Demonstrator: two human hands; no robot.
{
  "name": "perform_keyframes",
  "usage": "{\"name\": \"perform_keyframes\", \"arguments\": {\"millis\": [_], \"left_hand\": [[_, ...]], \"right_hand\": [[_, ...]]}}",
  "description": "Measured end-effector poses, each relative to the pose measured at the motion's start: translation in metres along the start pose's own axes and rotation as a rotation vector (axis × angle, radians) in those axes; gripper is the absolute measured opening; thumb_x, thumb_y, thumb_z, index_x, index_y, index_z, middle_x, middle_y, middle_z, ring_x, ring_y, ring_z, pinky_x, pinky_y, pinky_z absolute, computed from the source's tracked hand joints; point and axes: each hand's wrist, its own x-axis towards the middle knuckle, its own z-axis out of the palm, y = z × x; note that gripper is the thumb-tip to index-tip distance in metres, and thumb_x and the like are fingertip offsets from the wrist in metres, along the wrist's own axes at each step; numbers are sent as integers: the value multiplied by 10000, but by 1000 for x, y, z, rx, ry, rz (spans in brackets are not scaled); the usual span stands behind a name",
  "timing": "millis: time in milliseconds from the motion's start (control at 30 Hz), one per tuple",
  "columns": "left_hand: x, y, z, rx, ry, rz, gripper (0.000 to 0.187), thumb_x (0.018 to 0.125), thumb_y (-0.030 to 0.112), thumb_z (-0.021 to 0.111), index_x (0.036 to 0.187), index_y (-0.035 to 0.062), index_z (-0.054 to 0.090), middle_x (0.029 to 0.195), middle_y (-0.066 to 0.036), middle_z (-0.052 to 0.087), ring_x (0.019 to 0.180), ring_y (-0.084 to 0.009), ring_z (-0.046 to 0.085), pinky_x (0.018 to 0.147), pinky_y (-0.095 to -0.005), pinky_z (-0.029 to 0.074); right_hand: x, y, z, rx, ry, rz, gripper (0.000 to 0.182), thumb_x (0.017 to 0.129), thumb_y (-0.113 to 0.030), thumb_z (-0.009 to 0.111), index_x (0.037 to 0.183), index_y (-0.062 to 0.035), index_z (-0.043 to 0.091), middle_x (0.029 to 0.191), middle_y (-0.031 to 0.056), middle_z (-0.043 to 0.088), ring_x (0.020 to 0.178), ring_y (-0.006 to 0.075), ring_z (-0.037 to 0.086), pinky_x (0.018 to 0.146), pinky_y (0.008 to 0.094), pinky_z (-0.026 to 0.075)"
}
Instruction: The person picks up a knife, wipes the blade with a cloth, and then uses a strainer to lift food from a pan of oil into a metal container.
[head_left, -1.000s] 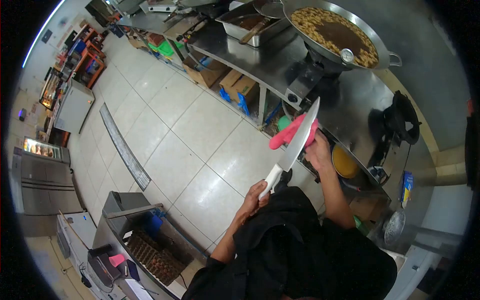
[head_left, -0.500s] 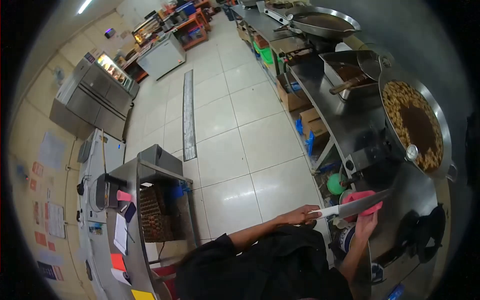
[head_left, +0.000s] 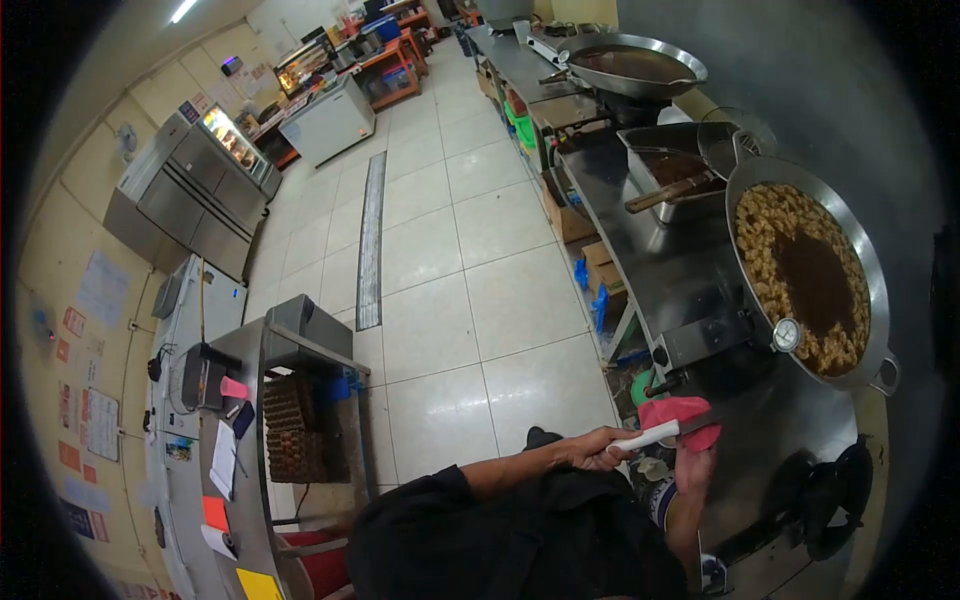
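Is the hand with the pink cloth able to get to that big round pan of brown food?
Probably yes: the right hand holds the pink cloth beside the steel counter, and nothing blocks the big round pan.

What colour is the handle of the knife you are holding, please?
White, on the knife in the left hand; head view.

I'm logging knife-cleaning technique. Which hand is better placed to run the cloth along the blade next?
Probably the right hand: it holds the pink cloth folded over the knife at the blade. The left hand has its grip on the white handle, steadying it.
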Motion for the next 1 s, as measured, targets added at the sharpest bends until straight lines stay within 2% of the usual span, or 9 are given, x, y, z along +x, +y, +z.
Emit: {"name": "perform_keyframes", "arguments": {"millis": [100, 333, 433, 533, 600, 667, 700, 767, 1000], "left_hand": [[2, 3, 7, -74, -62, -40, 303, 976, 367, 380, 1002, 80, 473, 539, 72, 305, 388, -3, 226, 313, -161, 184], [4, -11, -19, -314, -204, -82, 337, 982, 368, 360, 1002, 51, 471, 534, 75, 278, 387, -3, 208, 320, -166, 184], [6, -21, -19, -415, -267, -80, 343, 983, 370, 354, 1006, 47, 468, 536, 78, 278, 389, -3, 211, 329, -169, 181], [3, -27, -20, -457, -217, -28, 345, 983, 374, 353, 1013, 50, 469, 536, 82, 284, 391, -3, 217, 337, -173, 174], [10, -34, -30, -488, -144, -23, 349, 980, 378, 358, 1019, 50, 470, 535, 87, 288, 392, -3, 220, 340, -176, 170], [4, -34, -14, -346, -45, 13, 370, 972, 397, 372, 1040, 47, 472, 529, 105, 293, 376, 2, 208, 325, -169, 172], [2, -36, -8, -412, -111, -20, 334, 985, 346, 354, 1035, 38, 475, 539, 91, 283, 388, -8, 241, 326, -168, 208], [0, -34, 13, -313, -16, -37, 331, 987, 356, 341, 1014, 47, 456, 542, 94, 276, 378, -1, 204, 319, -165, 193], [4, -35, 27, -468, -108, -125, 337, 990, 340, 338, 995, 15, 426, 522, 67, 302, 353, -10, 163, 299, -176, 147]], "right_hand": [[9, 14, 6, -130, -159, -35, 446, 851, -27, 533, 1282, -32, 418, 1293, 109, 454, 1166, 249, 464, 1026, 409, 348], [13, 12, 13, -124, -140, 83, 377, 778, 50, 516, 1150, 0, 484, 1138, 114, 540, 1078, 245, 524, 958, 406, 414], [13, 27, -3, -170, -170, -7, 371, 796, -56, 578, 1156, -17, 497, 1150, 87, 538, 1094, 218, 521, 949, 372, 412], [15, 43, -6, -143, -12, -141, 362, 730, 96, 450, 1067, -21, 516, 1108, 102, 540, 993, 210, 538, 866, 355, 447], [17, 45, -14, -430, 2, -321, 330, 754, 84, 478, 1058, -34, 525, 1083, 96, 541, 989, 193, 528, 835, 333, 446], [27, 36, -24, -101, 269, -148, 266, 798, 55, 500, 1046, -36, 528, 1044, 89, 539, 985, 175, 513, 824, 310, 436], [33, 27, -36, 35, 213, -183, 224, 834, 22, 514, 1050, -37, 524, 1015, 72, 536, 951, 165, 509, 811, 291, 433], [49, 4, -57, 104, 112, -277, 195, 848, 10, 486, 1026, -49, 539, 1012, 69, 560, 945, 185, 535, 843, 300, 437], [67, -79, -66, 275, 393, -441, 124, 845, -7, 520, 933, -74, 577, 882, 45, 610, 841, 174, 588, 776, 316, 468]]}}
